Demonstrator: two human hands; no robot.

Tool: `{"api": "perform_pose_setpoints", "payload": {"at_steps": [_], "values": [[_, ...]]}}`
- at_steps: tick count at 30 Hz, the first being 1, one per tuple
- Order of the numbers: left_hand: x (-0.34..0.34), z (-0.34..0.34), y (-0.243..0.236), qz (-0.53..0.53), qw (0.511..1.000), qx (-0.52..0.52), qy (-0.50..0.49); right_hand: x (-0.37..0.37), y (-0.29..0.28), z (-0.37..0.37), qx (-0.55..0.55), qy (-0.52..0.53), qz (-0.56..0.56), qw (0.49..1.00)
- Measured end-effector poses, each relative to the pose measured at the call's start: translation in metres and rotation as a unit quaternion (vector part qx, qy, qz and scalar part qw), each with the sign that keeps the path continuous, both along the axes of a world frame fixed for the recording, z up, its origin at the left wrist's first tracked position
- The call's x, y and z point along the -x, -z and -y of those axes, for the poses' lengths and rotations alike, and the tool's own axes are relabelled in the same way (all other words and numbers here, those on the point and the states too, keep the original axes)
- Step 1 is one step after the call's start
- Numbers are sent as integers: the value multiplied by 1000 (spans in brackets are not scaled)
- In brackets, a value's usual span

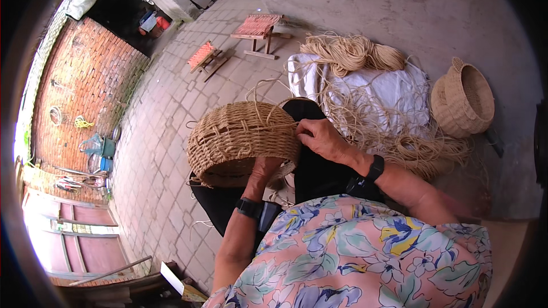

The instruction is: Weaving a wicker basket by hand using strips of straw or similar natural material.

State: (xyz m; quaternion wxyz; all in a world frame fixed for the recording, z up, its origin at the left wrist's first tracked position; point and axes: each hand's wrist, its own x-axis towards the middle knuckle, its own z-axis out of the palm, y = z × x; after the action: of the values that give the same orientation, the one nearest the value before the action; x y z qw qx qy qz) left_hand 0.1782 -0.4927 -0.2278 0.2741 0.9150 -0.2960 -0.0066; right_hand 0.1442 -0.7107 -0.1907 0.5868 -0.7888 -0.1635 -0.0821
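1. A woven basket (242,132) lay tilted over the person's black-clad lap (317,174), its opening turned toward the wearer's body; loose cord (266,80) looped above its far side.
2. The left hand (266,167) reached into the opening; its fingers were hidden behind the wall, so whether they gripped could not be told.
3. The right hand (325,138) had thumb and forefinger pinched together at the basket's right edge; whether on a strand or the wall itself was too small to tell.
4. The step in hand looked to be working cord into the weave, one hand inside, one out; the next move seemed to call for drawing a strand snug while the inner hand backed the wall.
5. To the right, coiled cord (354,52) lay on white sheeting (394,97); a second basket (448,102) sat beside it, near the wall.
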Motion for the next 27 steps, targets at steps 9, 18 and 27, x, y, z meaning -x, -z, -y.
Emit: {"api": "perform_pose_setpoints", "payload": {"at_steps": [9, 18, 27], "values": [[-12, -12, 24, 23, 1000, 3, 21, 2, 3, -6, 26, 35, 56, 998], [10, -10, -37, -93, 994, 4, 59, 2, -8, -6, 83, 45, 108, 990], [30, 25, -110, -306, 910, 272, -67, -27, -34, -23, 132, 89, 190, 969]]}}
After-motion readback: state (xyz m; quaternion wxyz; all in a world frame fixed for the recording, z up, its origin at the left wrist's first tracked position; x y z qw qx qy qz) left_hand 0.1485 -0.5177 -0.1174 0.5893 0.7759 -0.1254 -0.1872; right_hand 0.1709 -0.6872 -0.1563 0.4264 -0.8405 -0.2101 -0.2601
